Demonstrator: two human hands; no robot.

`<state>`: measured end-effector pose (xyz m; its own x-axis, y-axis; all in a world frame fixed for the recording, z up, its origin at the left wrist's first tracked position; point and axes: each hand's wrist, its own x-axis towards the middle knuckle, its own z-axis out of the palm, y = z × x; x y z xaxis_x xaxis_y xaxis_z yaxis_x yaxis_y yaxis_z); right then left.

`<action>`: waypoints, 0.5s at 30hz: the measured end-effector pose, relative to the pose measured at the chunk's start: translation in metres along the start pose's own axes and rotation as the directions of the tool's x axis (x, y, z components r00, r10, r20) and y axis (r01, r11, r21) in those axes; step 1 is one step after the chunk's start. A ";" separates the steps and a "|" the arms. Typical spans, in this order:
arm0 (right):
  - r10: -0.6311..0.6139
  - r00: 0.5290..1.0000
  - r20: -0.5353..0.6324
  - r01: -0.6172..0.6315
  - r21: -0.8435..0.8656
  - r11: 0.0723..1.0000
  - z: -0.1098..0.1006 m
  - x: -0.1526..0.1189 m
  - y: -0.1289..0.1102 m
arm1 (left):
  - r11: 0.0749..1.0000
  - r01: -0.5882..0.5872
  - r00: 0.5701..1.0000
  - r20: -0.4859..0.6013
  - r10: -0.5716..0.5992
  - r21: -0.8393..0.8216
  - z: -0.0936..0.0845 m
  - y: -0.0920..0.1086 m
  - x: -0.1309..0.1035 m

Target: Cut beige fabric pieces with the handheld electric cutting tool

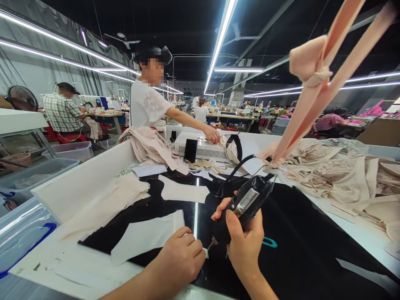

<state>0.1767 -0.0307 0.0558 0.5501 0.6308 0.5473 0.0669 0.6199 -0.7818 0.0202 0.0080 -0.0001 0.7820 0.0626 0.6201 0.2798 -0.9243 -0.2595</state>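
Observation:
My right hand (245, 239) is wrapped round a black handheld power tool (246, 204) with a metal plate on its side. The tool hangs from knotted pink fabric straps (315, 79), and its narrow tip points down at the black surface. Just left of that tip my left hand (183, 258) has its fingers curled together, beside a small pale scrap (205, 252); what they hold, if anything, is hidden. A white cut piece (150, 233) lies beyond my left hand, and another (183, 191) lies farther back. Near my right hand is a teal loop (270, 242).
Beige fabric stacks lie at the left (115, 200) and back left (150, 146); a large pile (350, 171) fills the right. A phone (191, 150) leans on a white vented box (203, 145). Across the table, a person (146, 100) reaches over the box.

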 end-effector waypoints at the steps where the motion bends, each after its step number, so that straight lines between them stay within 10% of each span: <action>1: -0.009 1.000 0.002 0.009 0.001 1.000 0.000 0.000 0.000 | 1.000 0.002 1.000 -0.001 -0.002 -0.001 0.000 0.000 0.000; 15: -0.014 1.000 0.027 0.015 -0.011 1.000 0.002 -0.002 0.002 | 0.999 0.027 0.999 -0.033 -0.028 -0.027 0.004 0.003 0.000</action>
<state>0.1742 -0.0298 0.0539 0.5267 0.6340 0.5663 0.0843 0.6239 -0.7769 0.0232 0.0072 -0.0038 0.7548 0.0762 0.6515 0.2861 -0.9321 -0.2224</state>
